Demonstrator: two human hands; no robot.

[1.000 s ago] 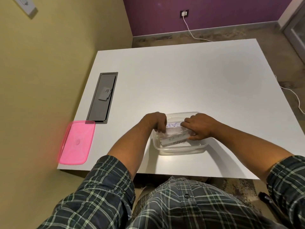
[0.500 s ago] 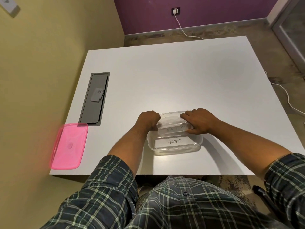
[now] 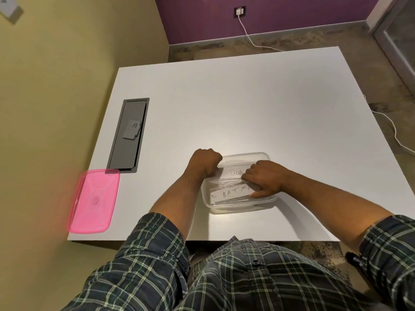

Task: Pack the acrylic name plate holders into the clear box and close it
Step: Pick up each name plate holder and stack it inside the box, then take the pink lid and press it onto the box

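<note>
A clear box point(image 3: 265, 202) stands on the white table near its front edge. Inside it lie acrylic name plate holders: one labelled "BATMA…" point(image 3: 229, 194) at the front, and one labelled "DOG" point(image 3: 233, 172) tilted above it. My left hand point(image 3: 205, 163) grips the left end of the "DOG" holder at the box's left rim. At the holder's right end, my right hand point(image 3: 263, 177) is closed on it, fingers reaching down into the box. The pink lid point(image 3: 94, 200) lies flat at the table's front left corner, apart from the box.
A grey cable tray point(image 3: 129, 135) is recessed in the table's left side, with a small white card in it. A yellow wall runs along the left. A white cable point(image 3: 390, 126) trails on the floor to the right.
The holder held at the top now shows "DOG" and the one under it "BATMA…", where "ALPHA" showed before. Both hands stay at the box's ends. The camera has shifted slightly.
</note>
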